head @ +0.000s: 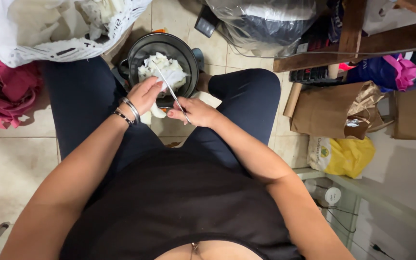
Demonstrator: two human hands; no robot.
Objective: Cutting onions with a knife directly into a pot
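Note:
I sit looking down over my knees at a dark round pot on the tiled floor, with white cloth pieces inside it. My left hand, with bracelets on the wrist, pinches a piece of white cloth above the pot's near rim. My right hand grips metal scissors, whose long blades point up and to the left across the cloth toward the pot. A white strip hangs below my left hand.
A large white bag of fabric lies at upper left beside pink cloth. A clear plastic sack, wooden boards, brown paper bags and a yellow bag crowd the right side.

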